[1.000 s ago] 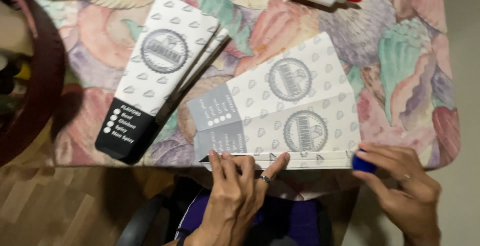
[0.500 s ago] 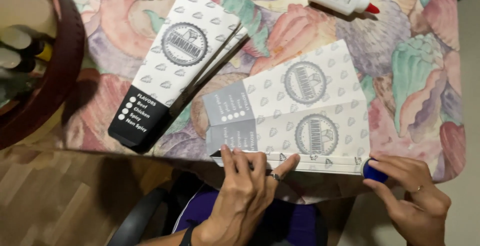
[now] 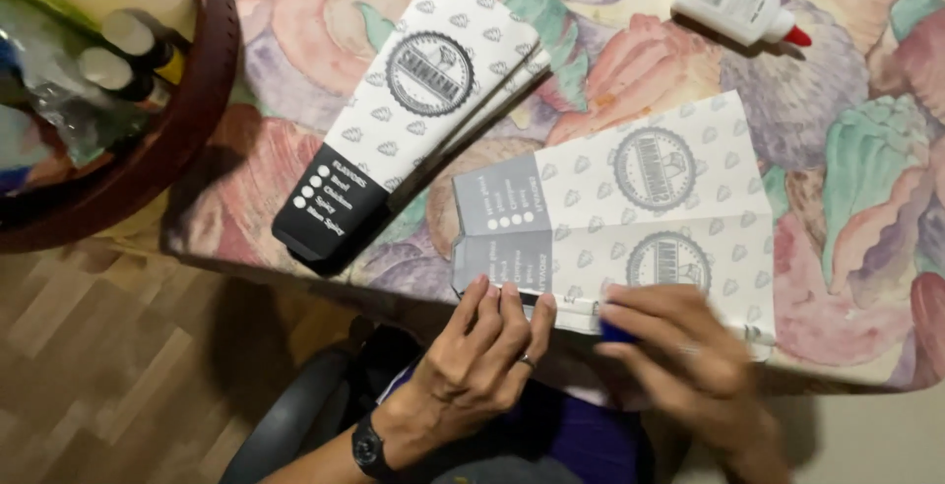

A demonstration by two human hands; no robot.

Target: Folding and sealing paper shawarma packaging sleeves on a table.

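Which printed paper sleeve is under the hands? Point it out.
The unfolded flat sleeve at the table's near edge, grey-panelled, with both hands on its lower flap. The other sleeves, black-ended, lie stacked untouched further left.

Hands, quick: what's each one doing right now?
Left hand: open, fingers flat on the paper sheet.
Right hand: closed on a small blue thing, blurred.

Blue object (image 3: 618, 331) mostly hidden under blurred right hand (image 3: 689, 356).

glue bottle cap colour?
Red, on the white glue bottle; head view.
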